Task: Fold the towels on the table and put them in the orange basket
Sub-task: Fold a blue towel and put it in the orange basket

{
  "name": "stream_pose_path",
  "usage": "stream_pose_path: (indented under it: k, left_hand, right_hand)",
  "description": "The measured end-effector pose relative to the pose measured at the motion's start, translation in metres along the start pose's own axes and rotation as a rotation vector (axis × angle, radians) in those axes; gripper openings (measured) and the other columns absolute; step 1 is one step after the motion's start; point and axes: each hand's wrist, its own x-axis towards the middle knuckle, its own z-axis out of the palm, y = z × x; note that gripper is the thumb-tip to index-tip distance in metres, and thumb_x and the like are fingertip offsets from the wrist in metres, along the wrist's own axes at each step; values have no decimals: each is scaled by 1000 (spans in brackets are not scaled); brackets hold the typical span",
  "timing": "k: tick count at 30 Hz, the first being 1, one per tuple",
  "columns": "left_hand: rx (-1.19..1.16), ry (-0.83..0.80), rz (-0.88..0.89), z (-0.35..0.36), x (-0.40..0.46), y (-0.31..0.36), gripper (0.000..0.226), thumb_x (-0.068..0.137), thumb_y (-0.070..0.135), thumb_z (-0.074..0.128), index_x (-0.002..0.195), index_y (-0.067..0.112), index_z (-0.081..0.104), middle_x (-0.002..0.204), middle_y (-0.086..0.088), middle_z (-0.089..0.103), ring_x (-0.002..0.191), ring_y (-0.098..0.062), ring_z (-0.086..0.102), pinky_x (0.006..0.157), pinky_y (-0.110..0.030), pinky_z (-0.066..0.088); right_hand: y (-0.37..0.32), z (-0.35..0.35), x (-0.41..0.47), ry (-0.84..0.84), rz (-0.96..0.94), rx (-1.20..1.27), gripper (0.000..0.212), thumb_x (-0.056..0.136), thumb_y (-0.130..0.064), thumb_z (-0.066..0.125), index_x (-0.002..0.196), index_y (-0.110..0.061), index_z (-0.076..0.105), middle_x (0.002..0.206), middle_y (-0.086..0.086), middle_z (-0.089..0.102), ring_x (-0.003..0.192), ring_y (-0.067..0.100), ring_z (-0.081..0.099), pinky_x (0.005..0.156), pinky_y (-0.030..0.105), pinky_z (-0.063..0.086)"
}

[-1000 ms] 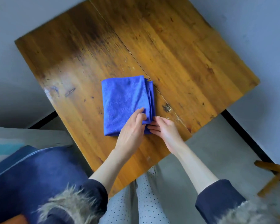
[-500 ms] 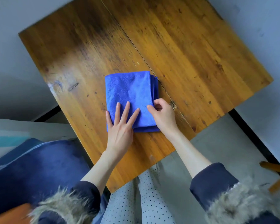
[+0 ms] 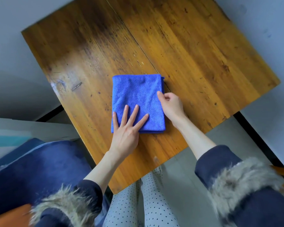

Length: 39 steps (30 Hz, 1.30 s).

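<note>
The blue towel (image 3: 138, 102) lies folded into a neat rectangle near the middle of the wooden table (image 3: 203, 46), toward its near edge. On the towel's near left corner the left hand (image 3: 126, 130) rests flat with fingers straight and spread, probably to pin the layers and smooth the fold. At the towel's right edge the right hand (image 3: 170, 104) has its fingers curled, thumb on top of the cloth, apparently pinching the stacked edges to square them or to begin lifting; how much cloth it holds I cannot tell. Below and left of the towel, at the frame's corner, an orange shape (image 3: 8, 217) may be the basket, though it is blurred.
</note>
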Motion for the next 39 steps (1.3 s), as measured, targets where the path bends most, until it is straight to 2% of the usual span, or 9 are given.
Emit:
stream_pose_path:
  k: [4, 6, 8, 11, 15, 18, 21, 25, 39]
  left_hand:
    - [-5, -17, 58, 0, -2, -2, 62, 82, 2, 46, 135, 35, 45, 149, -4, 36, 137, -41, 26, 104, -69, 9]
    - [-5, -33, 118, 0, -3, -6, 62, 82, 1, 46, 134, 34, 47, 148, -1, 37, 137, -41, 27, 102, -72, 9]
    - [-32, -63, 152, -1, -4, -10, 61, 83, 3, 44, 136, 33, 45, 150, 1, 34, 139, -40, 22, 104, -71, 5]
    - [-130, -118, 165, -5, -6, -14, 58, 84, 17, 31, 139, 35, 39, 153, 7, 22, 144, -28, 7, 109, -62, -9]
    - [-231, 36, 127, -14, 5, -21, 57, 79, 14, 29, 132, 14, 51, 149, -9, 35, 142, -31, 18, 113, -59, 4]
    - [-185, 147, 48, -17, 38, -28, 51, 84, 5, 33, 133, 6, 46, 148, -15, 34, 140, -34, 23, 114, -53, 13]
    - [-98, 152, 2, -12, 72, -43, 49, 94, 19, 35, 141, 10, 35, 153, -12, 25, 143, -31, 16, 115, -49, 11]
    - [-13, 117, -2, -3, 82, -54, 53, 96, 34, 27, 145, 15, 31, 154, -9, 21, 144, -30, 12, 116, -47, 8]
    - [33, 70, 37, 11, 17, -39, 50, 96, 32, 29, 143, 17, 35, 151, -11, 30, 140, -35, 14, 112, -55, 13]
  right_hand:
    - [-12, 3, 24, 29, 4, -116, 21, 92, -25, 47, 74, -14, 51, 72, 0, 53, 76, 24, 50, 65, 30, 36]
    - [-13, 5, 28, 46, 30, -97, 9, 88, -17, 48, 88, -11, 55, 86, 4, 59, 87, 28, 53, 71, 32, 38]
    - [-13, 5, 22, 100, -9, -55, 30, 86, -9, 49, 115, -7, 52, 113, 11, 57, 105, 28, 53, 85, 30, 38]
    - [-7, 7, 2, 277, -424, -281, 45, 83, 1, 46, 128, -1, 48, 127, 18, 49, 120, 32, 45, 101, 33, 31]
    - [0, 22, -6, 151, -735, -695, 50, 88, -4, 36, 139, 0, 37, 147, 18, 34, 141, 33, 23, 115, 49, 14]
    - [0, 32, 11, 106, -702, -864, 51, 98, -22, 30, 146, -5, 22, 155, 12, 18, 144, 26, 9, 116, 48, 2]
    - [6, 36, 26, 98, -647, -904, 55, 100, -33, 27, 147, -9, 17, 156, 10, 12, 145, 24, 6, 116, 47, -1]
    - [12, 38, 27, 105, -681, -813, 53, 98, -31, 29, 146, -8, 24, 155, 10, 17, 144, 25, 11, 117, 47, 3]
    - [50, 29, -34, 99, -661, -902, 52, 96, -32, 31, 143, -10, 34, 152, 12, 26, 141, 30, 21, 113, 56, 17]
